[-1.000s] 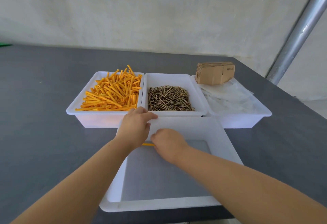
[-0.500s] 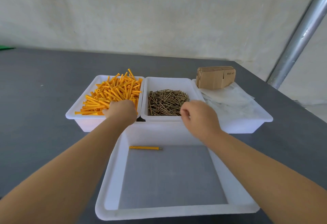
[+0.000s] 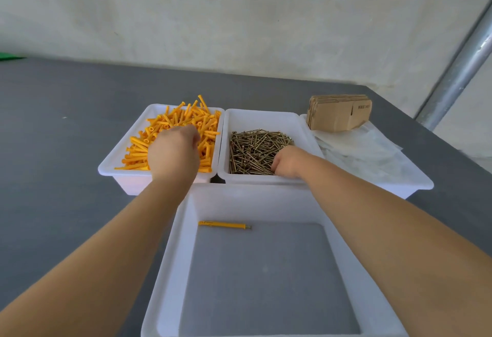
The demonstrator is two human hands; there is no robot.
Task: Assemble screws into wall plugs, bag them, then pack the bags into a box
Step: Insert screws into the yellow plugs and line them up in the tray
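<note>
Fingers of the left hand curl down into ribbed orange plastic wall plugs; whether they grip one, I cannot tell. The right hand digs, fingers hidden, into thin brassy screws. One assembled plug lies in the smooth white near tray.

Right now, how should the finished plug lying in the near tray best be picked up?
Pinch the assembled plug mid-shaft from above. It lies flat, crosswise, apart from the other parts, close to the near tray's far wall, so reaching down likely beats coming from the far side.
</note>
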